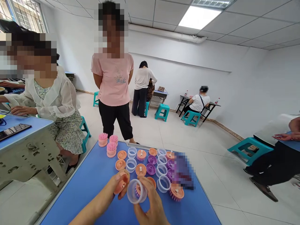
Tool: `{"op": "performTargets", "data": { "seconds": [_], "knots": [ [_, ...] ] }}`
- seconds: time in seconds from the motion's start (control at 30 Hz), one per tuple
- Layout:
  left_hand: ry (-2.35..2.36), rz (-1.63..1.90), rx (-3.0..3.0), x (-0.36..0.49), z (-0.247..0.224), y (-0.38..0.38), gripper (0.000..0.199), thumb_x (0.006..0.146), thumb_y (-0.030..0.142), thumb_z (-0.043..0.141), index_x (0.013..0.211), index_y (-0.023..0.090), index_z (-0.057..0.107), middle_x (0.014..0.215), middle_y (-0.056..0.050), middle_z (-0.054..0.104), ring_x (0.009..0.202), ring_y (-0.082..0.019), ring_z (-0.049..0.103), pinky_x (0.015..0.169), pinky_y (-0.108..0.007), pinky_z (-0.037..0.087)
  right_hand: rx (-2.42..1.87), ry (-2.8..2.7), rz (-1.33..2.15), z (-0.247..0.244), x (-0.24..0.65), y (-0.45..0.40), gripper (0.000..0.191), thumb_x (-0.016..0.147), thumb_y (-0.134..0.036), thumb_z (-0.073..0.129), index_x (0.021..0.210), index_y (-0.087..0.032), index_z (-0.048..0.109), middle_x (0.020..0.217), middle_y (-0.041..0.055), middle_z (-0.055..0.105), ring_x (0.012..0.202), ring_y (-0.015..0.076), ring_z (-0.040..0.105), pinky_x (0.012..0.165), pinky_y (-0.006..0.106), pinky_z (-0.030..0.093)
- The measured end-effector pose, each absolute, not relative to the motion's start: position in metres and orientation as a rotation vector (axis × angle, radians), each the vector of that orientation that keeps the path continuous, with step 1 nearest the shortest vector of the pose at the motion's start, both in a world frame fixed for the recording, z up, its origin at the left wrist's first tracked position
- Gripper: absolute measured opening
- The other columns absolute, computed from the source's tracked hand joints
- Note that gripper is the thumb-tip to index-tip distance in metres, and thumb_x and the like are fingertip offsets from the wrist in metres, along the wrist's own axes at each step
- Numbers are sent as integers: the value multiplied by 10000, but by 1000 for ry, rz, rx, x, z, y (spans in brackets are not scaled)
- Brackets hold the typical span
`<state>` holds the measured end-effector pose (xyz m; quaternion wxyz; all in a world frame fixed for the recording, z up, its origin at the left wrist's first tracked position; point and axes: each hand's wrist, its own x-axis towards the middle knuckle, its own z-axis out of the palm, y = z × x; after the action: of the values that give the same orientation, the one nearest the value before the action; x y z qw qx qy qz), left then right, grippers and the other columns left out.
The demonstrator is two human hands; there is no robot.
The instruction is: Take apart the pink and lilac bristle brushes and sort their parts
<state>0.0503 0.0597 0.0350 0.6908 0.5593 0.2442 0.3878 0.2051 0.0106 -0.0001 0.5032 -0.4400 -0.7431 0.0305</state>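
Blue counter (70,197) stands in a white room (246,81), and a person in pink (113,81) stands past it at 12 o'clock. The left hand (114,189) holds a peach cap (121,183) tight. The right hand (150,203) pinches a clear ring (131,195) (you can see through it). More rings (163,177) lie at 1 o'clock, pink brushes (111,149) at 11 o'clock.

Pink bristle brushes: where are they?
The three pink brushes stand at the far left corner of the blue table in the head view, beside the nearest orange disc.
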Motion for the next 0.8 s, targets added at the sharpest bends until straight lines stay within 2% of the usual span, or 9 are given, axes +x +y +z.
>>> {"op": "performTargets", "data": {
  "seconds": [0.13, 0.37, 0.57, 0.7, 0.8],
  "knots": [
    [464, 866, 1138, 49, 46, 51, 493, 773, 638, 334, 683, 167, 447, 425, 71, 331, 399, -67, 236, 452, -215, 209, -1084, -1773, 80, 2, 199, 5, 483, 702, -98, 484, 1172, -188, 421, 1108, 110, 559, 1072, 244, 521, 873, 386, 474],
    [455, 800, 1134, 45, 49, 48, 483, 752, 642, 373, 651, 173, 428, 437, 67, 336, 407, -67, 226, 455, -221, 186, -1075, -1844, 7, 4, 202, 6, 507, 675, -110, 533, 1165, -184, 430, 1054, 103, 574, 1007, 242, 553, 832, 373, 500],
    [548, 719, 1301, 37, 53, 54, 475, 787, 619, 318, 629, 181, 412, 480, 56, 359, 440, -79, 265, 475, -229, 242, -1084, -1966, 21, 8, 202, 6, 625, 667, -188, 609, 1245, -191, 371, 1029, 87, 615, 1003, 258, 553, 824, 405, 487],
    [681, 845, 1308, 34, 54, 61, 477, 784, 608, 304, 598, 183, 414, 509, 41, 360, 480, -96, 288, 501, -241, 274, -1029, -2011, 81, 17, 199, 4, 540, 655, -208, 635, 1161, -205, 448, 971, 72, 597, 911, 226, 565, 766, 366, 497],
    [778, 983, 1189, 30, 51, 69, 466, 768, 604, 364, 670, 167, 491, 623, 13, 434, 536, -103, 339, 506, -227, 299, -1102, -1999, 27, 18, 196, 3, 501, 665, -220, 629, 1138, -207, 465, 979, 85, 566, 885, 229, 564, 758, 375, 492]
  ]
}}
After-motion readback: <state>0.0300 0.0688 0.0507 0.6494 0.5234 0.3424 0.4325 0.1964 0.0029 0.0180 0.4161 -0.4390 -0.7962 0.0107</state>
